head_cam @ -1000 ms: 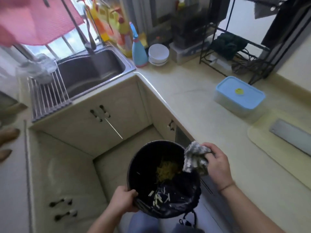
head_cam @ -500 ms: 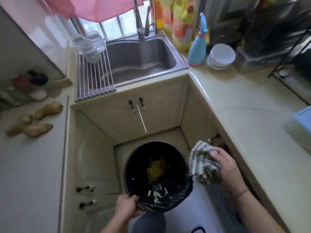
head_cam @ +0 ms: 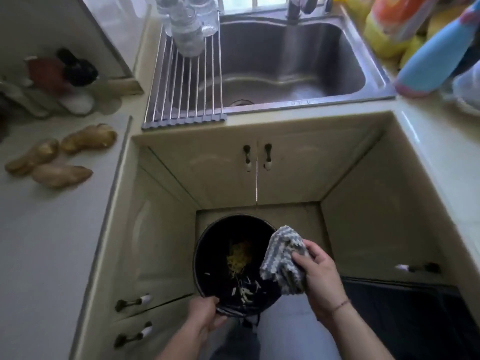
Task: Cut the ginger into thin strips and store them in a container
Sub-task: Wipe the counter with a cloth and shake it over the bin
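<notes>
From my remote seat, the view had swung left since a second earlier: the blue-lidded container had dropped out of sight, while the sink [head_cam: 285, 63] now sat at twelve o'clock and whole ginger pieces [head_cam: 59, 157] lay at nine o'clock on the counter [head_cam: 39, 242]. The left hand [head_cam: 205, 314] still gripped the black bin's [head_cam: 207, 255] near rim; ginger scraps [head_cam: 242, 292] lay inside. The right hand [head_cam: 320, 276] kept its fingers curled round the grey cloth [head_cam: 283, 258] at the bin's three o'clock edge.
</notes>
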A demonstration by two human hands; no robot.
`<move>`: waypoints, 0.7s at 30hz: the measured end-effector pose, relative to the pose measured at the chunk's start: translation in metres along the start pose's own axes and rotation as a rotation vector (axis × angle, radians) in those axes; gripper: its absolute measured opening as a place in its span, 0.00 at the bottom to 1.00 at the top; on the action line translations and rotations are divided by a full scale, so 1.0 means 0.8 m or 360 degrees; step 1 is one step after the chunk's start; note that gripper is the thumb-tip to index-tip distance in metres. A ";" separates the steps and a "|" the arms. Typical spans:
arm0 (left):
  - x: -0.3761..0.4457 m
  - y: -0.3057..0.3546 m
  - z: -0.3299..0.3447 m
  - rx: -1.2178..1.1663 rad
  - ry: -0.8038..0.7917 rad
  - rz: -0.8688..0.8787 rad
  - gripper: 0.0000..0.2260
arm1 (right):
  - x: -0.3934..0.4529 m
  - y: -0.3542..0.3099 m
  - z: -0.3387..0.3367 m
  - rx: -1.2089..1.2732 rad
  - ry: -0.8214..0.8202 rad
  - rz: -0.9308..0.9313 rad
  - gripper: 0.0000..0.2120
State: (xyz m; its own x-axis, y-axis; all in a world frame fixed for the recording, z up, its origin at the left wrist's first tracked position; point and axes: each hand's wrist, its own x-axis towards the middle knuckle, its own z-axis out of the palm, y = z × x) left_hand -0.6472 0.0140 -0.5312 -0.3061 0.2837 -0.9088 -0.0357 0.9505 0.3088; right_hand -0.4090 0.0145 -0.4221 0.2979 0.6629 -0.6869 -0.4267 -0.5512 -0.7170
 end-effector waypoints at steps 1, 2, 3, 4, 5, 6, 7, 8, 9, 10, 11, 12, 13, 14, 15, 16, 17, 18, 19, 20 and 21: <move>0.027 0.002 0.005 -0.0015 0.0026 -0.0007 0.05 | 0.016 0.008 0.007 -0.0017 -0.0019 0.0021 0.10; 0.054 0.003 0.011 -0.0022 0.0050 -0.0018 0.05 | 0.031 0.018 0.012 -0.0013 -0.0028 0.0042 0.10; 0.082 0.001 0.016 -0.0036 0.0058 -0.0024 0.05 | 0.049 0.030 0.017 -0.0003 -0.0043 0.0059 0.09; 0.108 -0.001 0.022 -0.0045 0.0054 -0.0038 0.04 | 0.065 0.043 0.020 0.0001 -0.0053 0.0079 0.09; 0.133 -0.006 0.028 -0.0055 0.0053 -0.0058 0.04 | 0.082 0.059 0.021 -0.0010 -0.0060 0.0095 0.09; 0.159 -0.011 0.035 -0.0078 0.0046 -0.0088 0.05 | 0.099 0.073 0.022 -0.0021 -0.0071 0.0097 0.09; 0.184 -0.018 0.041 -0.0093 0.0040 -0.0134 0.06 | 0.114 0.087 0.020 -0.0028 -0.0075 0.0099 0.09; 0.208 -0.025 0.047 -0.0093 0.0035 -0.0195 0.07 | 0.128 0.100 0.019 -0.0024 -0.0083 0.0111 0.09; 0.233 -0.033 0.052 -0.0095 0.0033 -0.0235 0.06 | 0.143 0.112 0.016 -0.0024 -0.0097 0.0116 0.09; 0.255 -0.040 0.058 -0.0091 0.0032 -0.0266 0.05 | 0.154 0.122 0.013 -0.0023 -0.0109 0.0118 0.09; 0.276 -0.047 0.063 -0.0095 0.0030 -0.0281 0.04 | 0.166 0.131 0.009 -0.0029 -0.0121 0.0113 0.09; 0.293 -0.054 0.069 -0.0097 0.0031 -0.0295 0.04 | 0.176 0.140 0.006 -0.0034 -0.0137 0.0107 0.09; 0.312 -0.063 0.073 -0.0116 0.0030 -0.0302 0.05 | 0.184 0.150 0.003 -0.0039 -0.0147 0.0109 0.09; 0.327 -0.072 0.079 -0.0119 0.0028 -0.0312 0.07 | 0.191 0.158 0.001 -0.0035 -0.0161 0.0117 0.09; 0.341 -0.080 0.083 -0.0133 0.0016 -0.0325 0.08 | 0.198 0.167 -0.001 -0.0027 -0.0173 0.0129 0.09; 0.350 -0.090 0.086 -0.0147 0.0004 -0.0372 0.10 | 0.202 0.174 -0.002 -0.0021 -0.0184 0.0150 0.09; 0.362 -0.100 0.089 -0.0162 -0.0013 -0.0403 0.12 | 0.206 0.180 -0.003 -0.0023 -0.0197 0.0161 0.09; 0.371 -0.107 0.091 -0.0179 -0.0029 -0.0407 0.13 | 0.207 0.184 -0.002 -0.0026 -0.0208 0.0170 0.09; 0.380 -0.115 0.091 -0.0215 -0.0047 -0.0404 0.14 | 0.208 0.188 -0.003 -0.0031 -0.0222 0.0172 0.09; 0.387 -0.119 0.090 -0.0271 -0.0036 -0.0397 0.15 | 0.209 0.191 -0.002 -0.0032 -0.0228 0.0172 0.09; 0.392 -0.120 0.092 -0.0305 -0.0041 -0.0382 0.16 | 0.210 0.195 -0.002 -0.0031 -0.0231 0.0159 0.09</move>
State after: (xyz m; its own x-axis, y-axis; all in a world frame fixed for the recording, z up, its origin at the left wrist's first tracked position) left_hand -0.6693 0.0209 -0.8665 -0.2427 0.0593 -0.9683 -0.2839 0.9501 0.1293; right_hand -0.4239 0.0395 -0.6496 0.1280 0.6698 -0.7314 -0.4309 -0.6267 -0.6493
